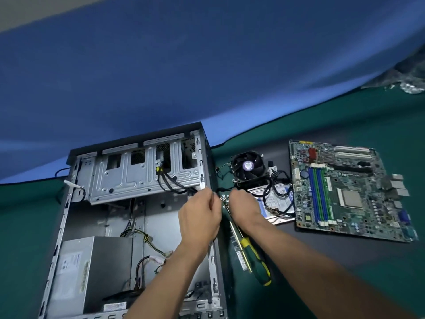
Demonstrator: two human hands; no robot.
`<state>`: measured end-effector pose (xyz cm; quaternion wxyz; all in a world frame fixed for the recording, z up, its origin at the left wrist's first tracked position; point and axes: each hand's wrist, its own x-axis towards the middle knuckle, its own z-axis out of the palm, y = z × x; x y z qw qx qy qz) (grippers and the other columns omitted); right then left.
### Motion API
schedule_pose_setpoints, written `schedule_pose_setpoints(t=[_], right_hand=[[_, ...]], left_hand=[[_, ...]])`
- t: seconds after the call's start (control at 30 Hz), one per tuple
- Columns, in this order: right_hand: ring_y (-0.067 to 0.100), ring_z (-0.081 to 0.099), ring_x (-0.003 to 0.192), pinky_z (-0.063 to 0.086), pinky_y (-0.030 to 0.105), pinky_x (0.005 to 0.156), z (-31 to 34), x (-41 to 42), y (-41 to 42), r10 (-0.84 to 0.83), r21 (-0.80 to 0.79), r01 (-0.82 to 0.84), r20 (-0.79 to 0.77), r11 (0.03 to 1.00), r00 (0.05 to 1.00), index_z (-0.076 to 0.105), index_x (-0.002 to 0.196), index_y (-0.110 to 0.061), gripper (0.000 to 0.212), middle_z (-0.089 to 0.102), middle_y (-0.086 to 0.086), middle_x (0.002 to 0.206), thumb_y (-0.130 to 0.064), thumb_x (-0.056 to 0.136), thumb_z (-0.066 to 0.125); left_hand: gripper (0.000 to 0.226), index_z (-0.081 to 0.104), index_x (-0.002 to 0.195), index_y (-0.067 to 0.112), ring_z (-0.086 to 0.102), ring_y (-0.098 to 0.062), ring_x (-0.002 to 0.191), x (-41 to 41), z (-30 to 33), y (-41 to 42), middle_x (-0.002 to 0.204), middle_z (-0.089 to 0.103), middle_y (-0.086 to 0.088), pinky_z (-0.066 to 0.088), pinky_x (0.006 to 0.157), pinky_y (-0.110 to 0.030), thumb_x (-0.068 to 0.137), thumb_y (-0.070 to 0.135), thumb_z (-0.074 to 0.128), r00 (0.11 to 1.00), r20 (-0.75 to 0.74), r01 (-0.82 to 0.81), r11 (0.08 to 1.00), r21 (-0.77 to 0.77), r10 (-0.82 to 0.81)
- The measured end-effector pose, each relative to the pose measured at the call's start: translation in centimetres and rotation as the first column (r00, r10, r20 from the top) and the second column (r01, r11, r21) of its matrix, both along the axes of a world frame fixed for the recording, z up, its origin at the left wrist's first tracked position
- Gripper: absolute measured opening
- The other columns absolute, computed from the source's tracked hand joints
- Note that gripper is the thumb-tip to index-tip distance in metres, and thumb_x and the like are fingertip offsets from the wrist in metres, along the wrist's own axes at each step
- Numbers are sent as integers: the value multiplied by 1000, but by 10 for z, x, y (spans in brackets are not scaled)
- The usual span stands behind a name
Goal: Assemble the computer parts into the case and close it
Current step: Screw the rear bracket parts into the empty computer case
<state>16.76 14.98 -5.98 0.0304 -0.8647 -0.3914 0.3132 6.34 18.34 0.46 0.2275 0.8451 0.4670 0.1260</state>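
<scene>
- I see the open computer case [128, 222] lying on the green counter [27, 215], power supply [92, 272] at its 7 o'clock corner, drive cage [142, 176] at 12.
- My left hand [199, 217] hovers over the case's right edge, fingers curled; whether they pinch anything I cannot tell.
- My right hand [245, 206] sits just beside it, at 3 o'clock, near small screws [224, 198]; its grip I cannot tell.
- Screwdriver [254, 256] and RAM stick [240, 247] lie beneath my right forearm.
- Cooler fan [249, 168], hard drive [273, 203] and motherboard [345, 192] lie further right.
</scene>
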Motion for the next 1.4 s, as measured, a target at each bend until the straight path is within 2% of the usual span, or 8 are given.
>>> schedule_pose_setpoints(t=[0.2, 0.37, 0.63, 0.8, 0.93, 1.17, 1.27, 1.4], right_hand=[[29, 66, 103, 52, 33, 79, -10, 5, 12, 81, -41, -78, 77, 996, 994, 60, 113, -1, 30, 67, 13, 112, 9, 86, 51], [31, 65, 102, 51, 33, 78, -10, 8, 13, 100, -47, -97, 75, 994, 992, 62, 109, -3, 25, 68, 13, 110, 5, 88, 50], [31, 66, 98, 47, 30, 71, -10, 10, 8, 107, -48, -104, 53, 993, 993, 64, 101, -4, 19, 69, 13, 104, 3, 88, 52], [32, 65, 97, 44, 29, 69, -13, 11, 1, 48, 2, -48, 45, 999, 998, 65, 99, -4, 17, 69, 14, 102, -1, 88, 51], [33, 63, 100, 46, 31, 74, -16, 11, -1, -11, 53, 9, 30, 999, 999, 61, 105, -4, 21, 68, 16, 107, -3, 89, 48], [32, 64, 96, 46, 31, 72, -26, 11, -3, -21, 148, 14, 46, 989, 999, 54, 116, -16, 28, 69, 11, 101, -7, 91, 49], [32, 64, 92, 39, 29, 65, -29, 10, -2, -8, 158, -5, 82, 987, 997, 56, 114, -16, 28, 70, 10, 99, -4, 91, 48], [30, 65, 92, 38, 28, 64, -30, 8, 2, 12, 115, -28, 137, 993, 991, 61, 107, -15, 28, 70, 9, 100, 1, 89, 46]], left_hand=[[55, 15, 57, 28, 30, -21, 48, 0, -2, 1, 47, 23, 8, 24, 50, -27, 85, 16, 61, 1000, 9, 0, 1000, 29, 0], [47, 24, 57, 24, 31, -20, 48, -2, -1, 0, 47, 23, 8, 23, 50, -27, 86, 17, 61, 1000, 21, -14, 999, 33, 13], [55, 15, 58, 30, 29, -17, 48, -1, 1, -5, 48, 24, 8, 19, 50, -27, 88, 18, 59, 999, 30, -39, 998, 42, 38], [52, 17, 58, 28, 31, -20, 49, 0, 2, -7, 49, 25, 7, 23, 50, -28, 90, 20, 57, 998, 13, -63, 997, 40, 62], [43, 25, 61, 21, 31, -22, 51, -2, 1, -11, 51, 26, 5, 25, 51, -30, 92, 20, 55, 997, 27, -77, 997, 22, 76], [49, 18, 59, 26, 25, -15, 47, -3, 0, -14, 48, 24, 7, 22, 50, -28, 92, 19, 55, 993, 48, -109, 994, 17, 108], [51, 16, 58, 27, 26, -13, 43, -3, -2, -14, 48, 24, 4, 19, 49, -28, 92, 21, 54, 992, 43, -121, 993, 12, 121], [53, 14, 58, 28, 25, -10, 41, -4, -3, -14, 47, 22, 5, 18, 48, -27, 91, 20, 54, 991, 55, -119, 993, 12, 118]])
